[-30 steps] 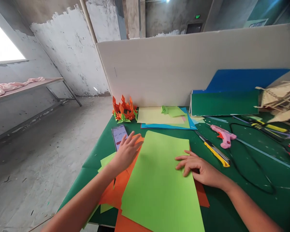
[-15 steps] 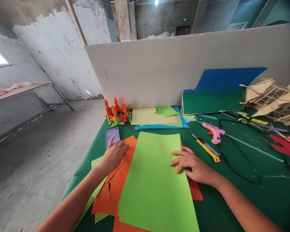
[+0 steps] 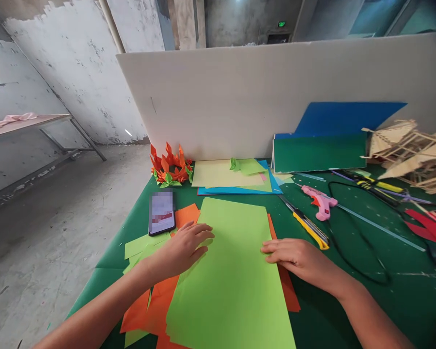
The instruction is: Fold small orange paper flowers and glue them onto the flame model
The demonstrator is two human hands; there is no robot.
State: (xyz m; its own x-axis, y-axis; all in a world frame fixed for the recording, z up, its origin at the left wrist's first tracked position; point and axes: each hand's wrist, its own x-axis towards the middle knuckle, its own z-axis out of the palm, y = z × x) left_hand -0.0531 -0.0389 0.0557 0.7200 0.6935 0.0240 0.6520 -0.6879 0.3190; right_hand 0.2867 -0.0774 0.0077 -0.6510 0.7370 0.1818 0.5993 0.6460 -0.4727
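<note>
A large light-green paper sheet point(image 3: 232, 271) lies on top of orange sheets point(image 3: 156, 305) on the green table point(image 3: 349, 310). My left hand point(image 3: 183, 247) rests flat on the sheet's left edge, fingers spread, holding nothing. My right hand point(image 3: 294, 257) lies flat on the sheet's right edge, fingers stretched out and pressing the paper down. A phone point(image 3: 162, 212) with a lit screen lies just beyond my left hand, apart from it.
A yellow utility knife point(image 3: 307, 223), a pink glue gun point(image 3: 318, 199) and a black cable point(image 3: 363, 242) lie to the right. Orange origami point(image 3: 169, 167), stacked coloured papers point(image 3: 232, 177), a white board point(image 3: 276, 92) and a wooden stick model point(image 3: 410, 150) stand at the back.
My left hand left the phone and came back onto the green sheet's left edge. My right hand slid slightly toward me along the right edge. The view shifted a little.
</note>
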